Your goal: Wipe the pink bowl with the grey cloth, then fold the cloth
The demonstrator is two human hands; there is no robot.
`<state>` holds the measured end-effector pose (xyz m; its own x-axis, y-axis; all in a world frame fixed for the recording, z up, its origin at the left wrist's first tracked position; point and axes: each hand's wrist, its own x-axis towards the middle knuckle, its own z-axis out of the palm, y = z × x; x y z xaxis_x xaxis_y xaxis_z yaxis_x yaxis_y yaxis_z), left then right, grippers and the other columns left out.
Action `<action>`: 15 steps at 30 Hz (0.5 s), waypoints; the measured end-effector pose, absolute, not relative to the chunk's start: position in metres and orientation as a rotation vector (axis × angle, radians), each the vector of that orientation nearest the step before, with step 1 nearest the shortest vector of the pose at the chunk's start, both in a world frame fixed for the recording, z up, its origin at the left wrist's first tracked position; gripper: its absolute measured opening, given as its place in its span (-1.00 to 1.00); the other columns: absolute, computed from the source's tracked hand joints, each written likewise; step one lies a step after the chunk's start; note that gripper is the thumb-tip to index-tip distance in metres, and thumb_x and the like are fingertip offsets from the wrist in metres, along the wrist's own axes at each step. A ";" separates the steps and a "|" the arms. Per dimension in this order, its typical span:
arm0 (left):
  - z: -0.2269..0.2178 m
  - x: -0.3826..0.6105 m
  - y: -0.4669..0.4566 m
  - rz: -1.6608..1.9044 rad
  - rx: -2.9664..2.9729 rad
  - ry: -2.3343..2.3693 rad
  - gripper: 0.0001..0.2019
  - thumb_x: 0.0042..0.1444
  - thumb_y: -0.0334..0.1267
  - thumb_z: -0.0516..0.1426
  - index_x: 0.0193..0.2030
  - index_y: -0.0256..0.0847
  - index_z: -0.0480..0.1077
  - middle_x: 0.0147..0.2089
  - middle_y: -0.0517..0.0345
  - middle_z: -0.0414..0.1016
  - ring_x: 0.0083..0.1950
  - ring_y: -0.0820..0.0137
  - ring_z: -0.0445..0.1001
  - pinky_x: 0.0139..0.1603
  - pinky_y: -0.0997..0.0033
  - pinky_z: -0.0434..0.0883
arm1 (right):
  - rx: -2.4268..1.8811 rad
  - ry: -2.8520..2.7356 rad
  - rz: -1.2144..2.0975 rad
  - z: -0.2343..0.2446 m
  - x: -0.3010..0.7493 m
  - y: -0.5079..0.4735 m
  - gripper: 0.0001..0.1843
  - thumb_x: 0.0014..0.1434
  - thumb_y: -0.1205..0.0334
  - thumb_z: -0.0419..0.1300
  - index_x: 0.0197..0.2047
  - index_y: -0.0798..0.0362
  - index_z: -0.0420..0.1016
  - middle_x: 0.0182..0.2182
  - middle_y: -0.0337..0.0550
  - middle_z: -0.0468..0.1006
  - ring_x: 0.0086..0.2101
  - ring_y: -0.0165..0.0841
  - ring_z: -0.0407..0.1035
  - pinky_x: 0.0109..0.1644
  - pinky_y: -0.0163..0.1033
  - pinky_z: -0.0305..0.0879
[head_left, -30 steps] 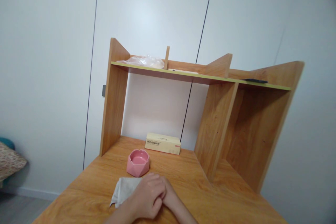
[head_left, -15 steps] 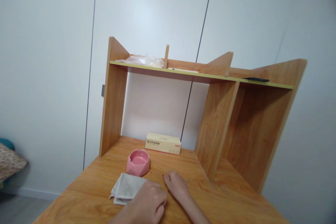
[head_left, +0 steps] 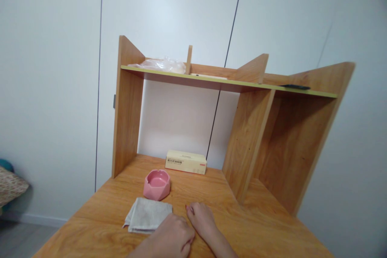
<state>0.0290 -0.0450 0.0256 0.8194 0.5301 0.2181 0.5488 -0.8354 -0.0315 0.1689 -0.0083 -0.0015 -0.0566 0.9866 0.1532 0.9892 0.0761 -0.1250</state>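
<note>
At the back of the desk (head_left: pixel 260 229), a long pale-yellow carton (head_left: pixel 186 163) with dark Chinese characters on the front, readable as 保鲜膜 at the end of the line, less sharp at its beginning. Also smaller lines and a red mark near the right end, too small for reading. Nearer and to the left, a pink ashtray (head_left: pixel 157 190), faceted like a cut stone, with notches in the rim. Just in front, a grey cloth (head_left: pixel 148 214), folded to a soft, flat pad, with a loose corner at left. Overlapping the near right part of this cloth in the view, the left hand (head_left: pixel 173 234), curled into a fist; impossible to tell whether in contact with the cloth. Just beside, slightly farther forward, the right hand (head_left: pixel 202 218), fingers also curled inward, with red on one nail. Above, a wooden shelf (head_left: pixel 211 80) with yellow-green edging, under a crinkled transparent bag (head_left: pixel 165 65) and a thin dark object (head_left: pixel 296 87). Between the right hand and the smooth middle panel (head_left: pixel 249 137), a stretch of wood-grain surface; well apart from the left hand, the slanting left edge of the desk.
</note>
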 end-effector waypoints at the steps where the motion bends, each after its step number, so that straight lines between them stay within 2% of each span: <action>1: 0.025 0.030 -0.045 -0.301 -2.901 -0.850 -0.93 -0.08 -0.39 0.05 -0.52 -0.22 0.33 -0.50 0.17 0.48 -0.46 0.36 0.42 -0.43 0.48 0.32 | -2.010 -2.151 -0.026 -0.002 0.169 -0.009 -0.64 0.21 0.21 -0.08 -0.40 0.06 0.51 -0.41 -0.03 0.57 -0.35 -0.28 0.45 -0.42 -0.33 0.09; 7: 0.018 0.037 -0.047 -0.290 -2.911 -0.758 -0.89 -0.06 -0.38 0.08 -0.57 -0.22 0.33 -0.56 0.21 0.45 -0.52 0.39 0.40 -0.51 0.53 0.26 | -2.010 -2.152 -0.046 -0.002 0.169 -0.009 -0.64 0.22 0.20 -0.09 -0.38 0.06 0.52 -0.41 -0.03 0.57 -0.34 -0.29 0.45 -0.41 -0.34 0.09; 15: 0.021 0.031 -0.049 -0.340 -2.928 -0.796 -0.93 -0.08 -0.39 0.05 -0.52 -0.21 0.31 -0.49 0.18 0.48 -0.48 0.37 0.41 -0.44 0.48 0.30 | -2.008 -2.159 -0.040 -0.002 0.170 -0.010 -0.63 0.22 0.20 -0.09 -0.38 0.06 0.52 -0.41 -0.03 0.57 -0.35 -0.29 0.44 -0.41 -0.34 0.09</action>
